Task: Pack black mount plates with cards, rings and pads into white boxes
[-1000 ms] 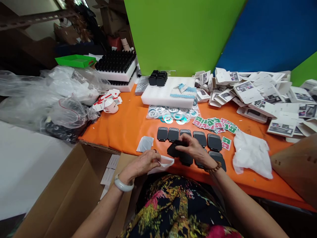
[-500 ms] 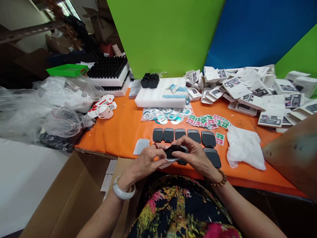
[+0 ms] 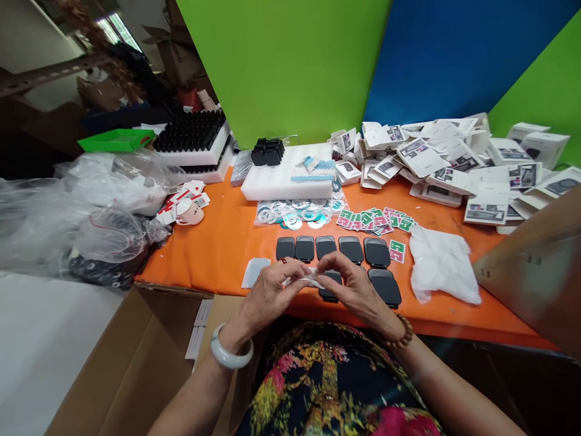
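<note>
Even, fairly bright light covers the orange tabletop [image 3: 218,242], with dark shadow beneath it at lower right. The upper-left background is dim around a glaring window [image 3: 120,33]. Wide-angle distortion stretches the edges; the small white wrapper [image 3: 311,280] looks soft.

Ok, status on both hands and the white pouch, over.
Left hand, right hand: both pinching white pouch. Pouch interior: not visible. Black devices: close by right hand, some partly covered.

Black cases [image 3: 385,290], smooth matt plastic
</note>
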### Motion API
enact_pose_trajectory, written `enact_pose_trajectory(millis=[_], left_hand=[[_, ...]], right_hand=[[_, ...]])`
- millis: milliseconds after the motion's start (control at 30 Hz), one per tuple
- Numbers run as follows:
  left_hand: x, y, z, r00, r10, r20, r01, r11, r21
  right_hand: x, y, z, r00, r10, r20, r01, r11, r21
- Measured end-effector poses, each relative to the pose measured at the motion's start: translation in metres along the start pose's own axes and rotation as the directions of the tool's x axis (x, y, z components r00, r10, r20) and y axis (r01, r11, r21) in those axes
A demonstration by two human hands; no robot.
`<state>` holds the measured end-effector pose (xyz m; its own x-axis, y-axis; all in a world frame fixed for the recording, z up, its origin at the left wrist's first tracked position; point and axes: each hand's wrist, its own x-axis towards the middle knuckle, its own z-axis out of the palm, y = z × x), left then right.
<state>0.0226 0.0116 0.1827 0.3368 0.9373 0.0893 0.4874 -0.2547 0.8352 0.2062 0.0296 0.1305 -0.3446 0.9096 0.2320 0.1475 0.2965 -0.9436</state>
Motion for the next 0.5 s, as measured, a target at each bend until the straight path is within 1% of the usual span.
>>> enact_pose_trajectory(millis=[67, 100, 200, 267, 300, 333, 367, 400, 433, 500], left_hand=[[0.002, 0.0, 0.0, 1.0, 0.011, -0.002, -0.011, 1.0, -0.003], [0.002, 0.0, 0.001, 1.0, 0.02, -0.001, -0.02, 1.0, 0.0], [0.006, 0.001, 0.002, 0.999, 0.051, 0.014, -0.052, 0.999, 0.015], [0.008, 0.001, 0.003, 0.998, 0.066, 0.007, -0.066, 0.998, 0.009], [0.008, 0.0, 0.004, 0.998, 0.069, -0.012, -0.069, 0.998, -0.005], [0.008, 0.0, 0.005, 0.996, 0.07, -0.05, -0.071, 0.997, -0.019], [0.008, -0.001, 0.007, 0.991, 0.068, -0.112, -0.071, 0.997, -0.024], [0.007, -0.001, 0.009, 0.978, 0.064, -0.201, -0.068, 0.998, -0.015], [0.004, -0.002, 0.012, 0.949, 0.06, -0.31, -0.061, 0.998, 0.009], [-0.003, -0.005, 0.021, 0.85, 0.079, -0.52, -0.034, 0.995, 0.094]], right_hand=[[0.001, -0.002, -0.001, 1.0, -0.03, -0.005, 0.03, 1.0, -0.008], [0.002, -0.004, -0.002, 0.998, -0.055, 0.014, 0.055, 0.998, -0.017], [0.006, -0.007, -0.002, 0.982, -0.116, 0.147, 0.123, 0.992, -0.039], [0.008, -0.006, 0.0, 0.979, -0.105, 0.177, 0.113, 0.993, -0.037], [0.009, -0.004, 0.001, 0.984, -0.076, 0.16, 0.081, 0.996, -0.024], [0.011, -0.003, 0.002, 0.991, -0.035, 0.126, 0.035, 0.999, 0.003], [0.012, -0.001, 0.003, 0.996, 0.011, 0.085, -0.015, 0.999, 0.048], [0.013, 0.001, 0.004, 0.997, 0.064, 0.051, -0.069, 0.992, 0.107], [0.014, 0.002, 0.004, 0.992, 0.121, 0.021, -0.122, 0.978, 0.17], [0.017, 0.004, 0.004, 0.973, 0.226, -0.048, -0.204, 0.937, 0.285]])
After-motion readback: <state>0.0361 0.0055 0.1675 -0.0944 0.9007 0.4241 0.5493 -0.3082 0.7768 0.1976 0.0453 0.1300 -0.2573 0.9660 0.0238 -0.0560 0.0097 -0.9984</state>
